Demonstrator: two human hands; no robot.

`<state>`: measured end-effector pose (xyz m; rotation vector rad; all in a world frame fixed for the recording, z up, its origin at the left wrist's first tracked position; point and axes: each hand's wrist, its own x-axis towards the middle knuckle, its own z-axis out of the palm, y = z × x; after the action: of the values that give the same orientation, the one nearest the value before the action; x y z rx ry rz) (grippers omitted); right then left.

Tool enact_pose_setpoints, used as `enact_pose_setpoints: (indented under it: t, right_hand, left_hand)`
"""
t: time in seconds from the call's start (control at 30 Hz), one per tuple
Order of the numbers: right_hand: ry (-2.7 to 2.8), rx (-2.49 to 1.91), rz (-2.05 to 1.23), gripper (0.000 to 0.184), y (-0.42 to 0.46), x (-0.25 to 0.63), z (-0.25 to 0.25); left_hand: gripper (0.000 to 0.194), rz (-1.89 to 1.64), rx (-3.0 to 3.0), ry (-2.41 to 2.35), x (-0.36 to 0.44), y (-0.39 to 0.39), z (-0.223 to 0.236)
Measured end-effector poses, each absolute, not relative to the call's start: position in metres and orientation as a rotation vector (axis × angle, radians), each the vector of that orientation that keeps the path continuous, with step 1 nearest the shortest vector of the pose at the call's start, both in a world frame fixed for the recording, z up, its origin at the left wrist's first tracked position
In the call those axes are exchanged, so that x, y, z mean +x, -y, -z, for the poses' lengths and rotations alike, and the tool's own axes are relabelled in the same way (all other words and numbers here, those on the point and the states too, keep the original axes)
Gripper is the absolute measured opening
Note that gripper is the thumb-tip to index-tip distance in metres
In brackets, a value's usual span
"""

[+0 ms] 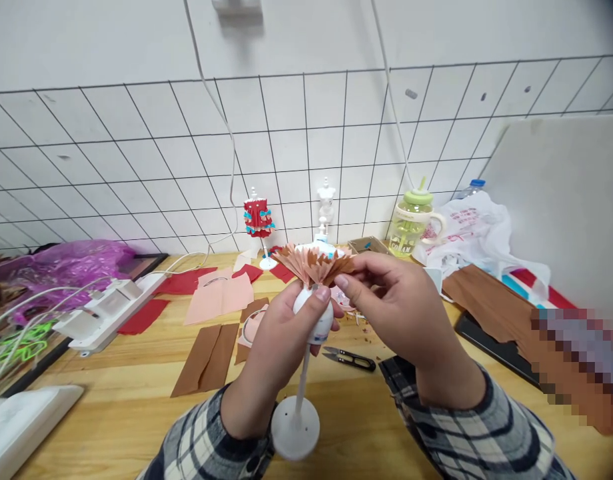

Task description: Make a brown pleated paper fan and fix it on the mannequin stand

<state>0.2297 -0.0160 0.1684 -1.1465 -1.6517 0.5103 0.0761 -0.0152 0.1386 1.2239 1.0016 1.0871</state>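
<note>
My left hand [274, 343] is closed round the white body of a miniature dress form [311, 317]. The form is tilted, with its pole and round white base [295, 427] toward me. A pleated ruffle in brown and pink [314, 263], paper or thin cloth, flares out above the fingers. My right hand [394, 303] pinches the right edge of this ruffle between thumb and fingers. Black thread snips [349, 358] lie on the table just below the hands.
Behind stand a red-dressed mini form [258, 220] and a bare white one [326, 203]. Brown sheets [206, 360] and pink sheets [221, 297] lie left, beside a power strip [106, 313]. A green-lidded bottle [410, 223] and plastic bags [466, 227] are at the back right.
</note>
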Motion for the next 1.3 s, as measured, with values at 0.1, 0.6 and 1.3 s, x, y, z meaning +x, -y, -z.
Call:
enact_pose_setpoints:
  t: [0.1,0.6,1.3]
  right_hand:
    - [1.661,-1.127,-0.385,0.007,0.019,0.228,-0.168]
    - [1.534,-1.08,-0.141,0.012,0.015,0.233,-0.166]
    - [1.676,-1.061,0.049,0.015,0.011,0.227,-0.163]
  left_hand:
    - [0.04,-1.061,1.182,-0.919,0.075,0.015,-0.138]
    - [0.042,-0.979,1.29,-1.051,0.077,0.016,-0.138]
    - [0.044,-0.961,1.382,-1.169,0.077,0.009,-0.136]
